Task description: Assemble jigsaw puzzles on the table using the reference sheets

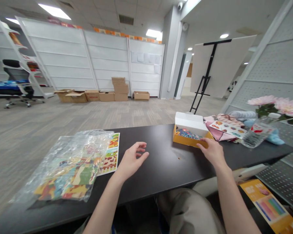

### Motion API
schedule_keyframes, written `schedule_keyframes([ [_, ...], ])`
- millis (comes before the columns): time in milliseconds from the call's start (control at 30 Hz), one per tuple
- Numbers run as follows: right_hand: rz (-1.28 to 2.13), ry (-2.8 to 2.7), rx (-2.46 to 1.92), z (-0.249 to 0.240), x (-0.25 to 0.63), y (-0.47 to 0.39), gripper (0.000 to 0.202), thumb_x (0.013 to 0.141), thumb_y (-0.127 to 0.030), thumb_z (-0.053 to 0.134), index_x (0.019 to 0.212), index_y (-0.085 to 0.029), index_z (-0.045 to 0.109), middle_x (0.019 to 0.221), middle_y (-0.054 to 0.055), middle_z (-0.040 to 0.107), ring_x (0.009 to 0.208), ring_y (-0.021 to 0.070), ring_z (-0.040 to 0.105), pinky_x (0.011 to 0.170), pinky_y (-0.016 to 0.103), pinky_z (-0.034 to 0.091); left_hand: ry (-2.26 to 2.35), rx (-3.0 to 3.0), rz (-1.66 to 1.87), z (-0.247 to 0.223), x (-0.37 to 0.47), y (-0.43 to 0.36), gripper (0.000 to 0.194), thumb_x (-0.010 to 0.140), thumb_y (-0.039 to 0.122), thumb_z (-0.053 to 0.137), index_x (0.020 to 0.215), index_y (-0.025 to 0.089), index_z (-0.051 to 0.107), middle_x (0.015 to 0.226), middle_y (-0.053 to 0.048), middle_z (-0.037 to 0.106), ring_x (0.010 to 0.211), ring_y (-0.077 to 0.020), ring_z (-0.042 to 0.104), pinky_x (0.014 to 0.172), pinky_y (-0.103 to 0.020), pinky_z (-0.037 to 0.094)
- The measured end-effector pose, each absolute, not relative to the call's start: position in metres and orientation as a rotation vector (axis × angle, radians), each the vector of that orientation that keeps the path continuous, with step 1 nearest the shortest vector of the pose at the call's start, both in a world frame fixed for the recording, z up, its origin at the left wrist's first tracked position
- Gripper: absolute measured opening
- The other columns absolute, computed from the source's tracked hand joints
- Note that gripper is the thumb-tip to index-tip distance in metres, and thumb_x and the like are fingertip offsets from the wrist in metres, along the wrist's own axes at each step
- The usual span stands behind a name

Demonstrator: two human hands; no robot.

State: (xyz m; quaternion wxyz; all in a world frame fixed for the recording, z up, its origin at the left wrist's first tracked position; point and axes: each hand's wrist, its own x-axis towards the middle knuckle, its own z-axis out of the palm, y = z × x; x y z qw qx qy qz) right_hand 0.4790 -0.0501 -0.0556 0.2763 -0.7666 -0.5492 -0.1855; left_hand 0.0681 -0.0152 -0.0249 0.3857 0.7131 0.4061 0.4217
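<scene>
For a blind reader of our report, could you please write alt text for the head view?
A person's right hand grips an open yellow box by its edge on a black table; the left hand hovers open near a picture sheet and clear plastic bag.

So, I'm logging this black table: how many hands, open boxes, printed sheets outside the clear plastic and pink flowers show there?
Hands: 2 (left hand, right hand)
Open box: 1
Printed sheets: 2 (animal sheet, white sheet)
Pink flowers: 2
Total: 7
</scene>
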Motion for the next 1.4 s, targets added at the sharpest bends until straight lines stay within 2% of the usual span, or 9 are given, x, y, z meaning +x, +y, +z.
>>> schedule_keyframes([
  [100,-0.545,-1.556,-2.010,-0.063,0.490,-0.052,0.027,0.089,-0.039,0.054,0.096,-0.019,0.071,0.096,0.011,0.075,0.089,0.0283,0.067,0.085,0.042,0.048,1.016,1.873,1.058,-0.025,0.067,-0.017,0.028,0.084,0.034,0.068,0.109,0.021,0.068,0.110,-0.009,0.074,0.096,-0.0233,0.073,0.081,-0.037,0.060],
  [333,-0.565,-1.573,-2.080,-0.060,0.488,-0.057,0.015,0.091,-0.033,0.057,0.090,-0.021,0.066,0.096,0.008,0.070,0.081,0.0233,0.063,0.065,0.032,0.043,0.982,1.971,0.964,-0.025,0.058,-0.022,0.023,0.087,0.030,0.065,0.107,0.022,0.070,0.106,-0.007,0.075,0.096,-0.0224,0.072,0.083,-0.036,0.058],
  [733,-0.611,-1.422,-2.334,-0.050,0.498,-0.041,0.021,0.089,-0.033,0.057,0.101,-0.021,0.070,0.100,0.013,0.071,0.084,0.0275,0.065,0.063,0.035,0.041,0.955,2.029,1.018,-0.028,0.059,-0.043,0.029,0.089,0.025,0.062,0.119,0.024,0.063,0.102,-0.003,0.074,0.090,-0.0194,0.072,0.085,-0.035,0.057],
  [833,-0.634,-1.387,-2.351,-0.049,0.495,-0.039,0.025,0.086,-0.028,0.059,0.105,-0.017,0.072,0.103,0.018,0.071,0.090,0.0333,0.064,0.069,0.041,0.044,0.940,2.002,1.070,-0.021,0.054,-0.052,0.029,0.090,0.025,0.061,0.119,0.024,0.062,0.100,-0.003,0.074,0.089,-0.0185,0.071,0.086,-0.034,0.057],
  [967,-0.779,-1.394,-2.044,-0.042,0.445,-0.037,0.035,0.085,-0.028,0.060,0.115,-0.014,0.070,0.124,0.023,0.065,0.116,0.0416,0.055,0.092,0.055,0.043,0.932,1.743,1.260,-0.006,0.029,-0.058,0.029,0.090,0.033,0.063,0.117,0.021,0.061,0.096,-0.004,0.073,0.089,-0.0175,0.072,0.084,-0.031,0.058],
  [1033,-0.517,-1.564,-1.798,-0.035,0.398,-0.033,0.029,0.087,-0.033,0.059,0.106,-0.015,0.072,0.117,0.020,0.069,0.112,0.0359,0.059,0.095,0.050,0.045,0.974,1.630,1.379,-0.001,0.006,-0.055,0.032,0.089,0.037,0.065,0.116,0.020,0.061,0.098,-0.005,0.073,0.089,-0.0181,0.072,0.084,-0.032,0.059],
  [1233,0.648,-1.699,-1.295,-0.020,0.224,-0.008,0.028,0.088,-0.048,0.064,0.080,-0.021,0.071,0.072,0.004,0.071,0.068,0.0199,0.065,0.066,0.034,0.052,1.748,1.537,1.687,-0.016,-0.100,-0.036,0.039,0.082,0.046,0.061,0.111,0.018,0.063,0.112,-0.012,0.071,0.106,-0.0276,0.069,0.096,-0.044,0.056],
  [1333,1.110,-1.685,-1.180,-0.028,0.152,0.005,0.028,0.081,-0.047,0.074,0.083,-0.019,0.071,0.069,0.004,0.070,0.061,0.0169,0.064,0.056,0.029,0.050,2.335,1.651,1.404,-0.033,-0.148,-0.038,0.053,0.079,0.047,0.058,0.121,0.014,0.061,0.127,-0.019,0.065,0.127,-0.0391,0.058,0.110,-0.055,0.043],
  [1400,1.320,-1.609,-1.146,-0.037,0.116,0.012,0.032,0.074,-0.046,0.083,0.083,-0.019,0.069,0.069,0.003,0.070,0.058,0.0147,0.062,0.051,0.026,0.047,2.489,1.569,1.148,-0.042,-0.169,-0.041,0.066,0.080,0.054,0.056,0.131,0.012,0.055,0.132,-0.023,0.062,0.127,-0.0424,0.057,0.107,-0.057,0.044],
])
